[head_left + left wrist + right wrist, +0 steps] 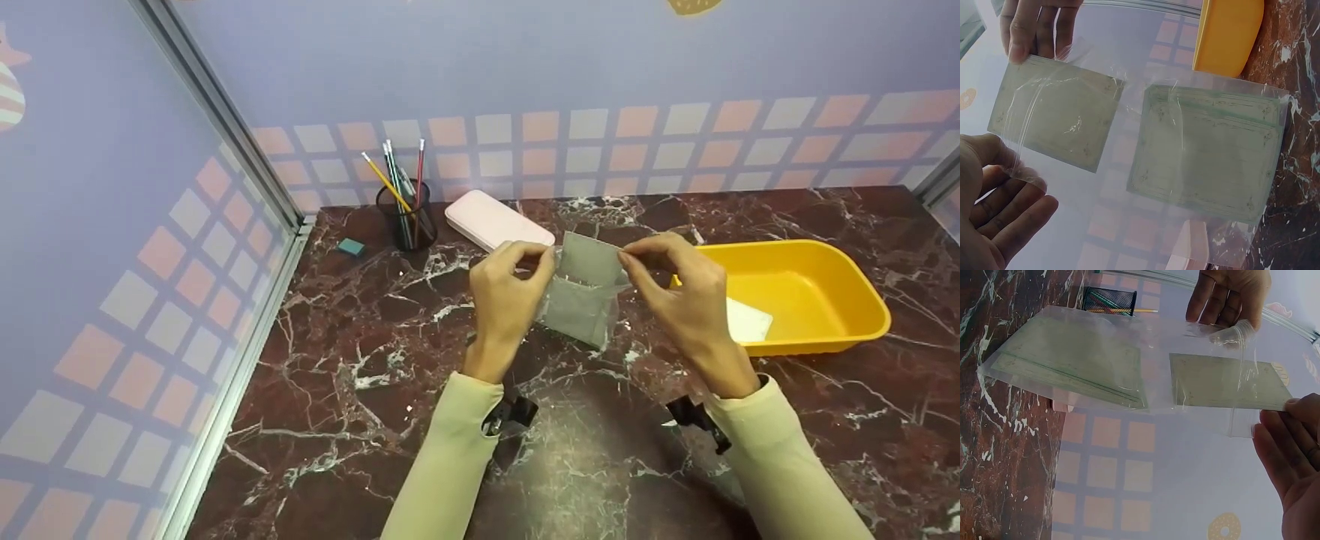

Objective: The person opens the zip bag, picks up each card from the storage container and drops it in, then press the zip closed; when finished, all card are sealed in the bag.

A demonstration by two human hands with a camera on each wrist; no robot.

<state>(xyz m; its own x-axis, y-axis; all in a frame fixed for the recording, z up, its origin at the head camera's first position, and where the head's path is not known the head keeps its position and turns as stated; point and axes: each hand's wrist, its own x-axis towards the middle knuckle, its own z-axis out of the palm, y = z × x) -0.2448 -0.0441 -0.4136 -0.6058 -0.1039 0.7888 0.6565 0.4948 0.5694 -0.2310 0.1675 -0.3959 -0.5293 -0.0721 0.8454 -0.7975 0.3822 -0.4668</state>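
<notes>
Over the table, my left hand (501, 292) pinches the edge of a clear zip bag (1230, 242) near its mouth. Between thumb and fingers, my right hand (688, 292) grips one corner of a greyish-green card (591, 259) with a faint printed border. That card lies partly inside the bag, past the zip strip, its held corner sticking out. Deeper in the bag sits a stack of similar cards (1207, 152), slightly fanned along one side. In the right wrist view a strip of plastic separates the single card (1213, 382) from the stack (1078, 360).
To the right stands a yellow tub (810, 300) with a white flat item (748, 321) inside. Behind the hands lies a pale pink case (495, 219). A black mesh cup (409, 225) with pencils and a small teal block (350, 247) are at the back left, near the walls.
</notes>
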